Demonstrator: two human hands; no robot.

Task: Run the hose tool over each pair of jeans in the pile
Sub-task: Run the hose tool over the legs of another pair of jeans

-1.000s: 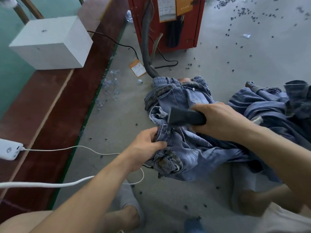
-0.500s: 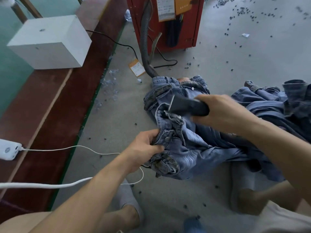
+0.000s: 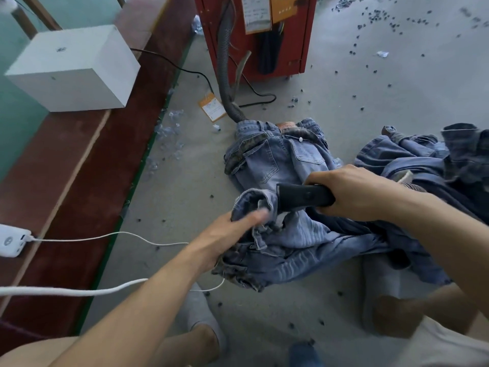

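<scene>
A: What is the right hand (image 3: 354, 193) doing?

B: Its fingers are curled tight around the black hose tool (image 3: 304, 196). The tool sticks out past the fingers, toward the other hand. Its front end touches the light blue jeans (image 3: 288, 234).

A: And the left hand (image 3: 229, 234)?

B: It holds a bunched bit of those same jeans, just beside the tip of the tool. The thumb lies on top of the cloth. The hand is blurry, but the cloth is pinched in it.

A: Where are the jeans?

B: They lie crumpled on the grey floor (image 3: 370, 107), right under both hands. The waist part with the back pocket (image 3: 308, 153) is past the tool, farther from the person. More jeans, a darker blue pile (image 3: 434, 168), sit past the right wrist, touching the light pair.

A: Is there a hose?

B: Yes. A grey ribbed hose (image 3: 225, 72) comes down the red machine (image 3: 288, 46) and goes under the waist of the jeans, well past the hands.

A: What else is near?

B: An orange tag (image 3: 211, 109) lies on the floor beside the hose. A white cable (image 3: 111, 235) runs from a white charger block (image 3: 12, 241), out past the left arm. A white box (image 3: 74, 70) sits on the red-brown ledge (image 3: 66, 186). Little dark bits (image 3: 373, 21) are all over the floor. A foot in a grey sock (image 3: 201, 319) is below the left arm.
</scene>
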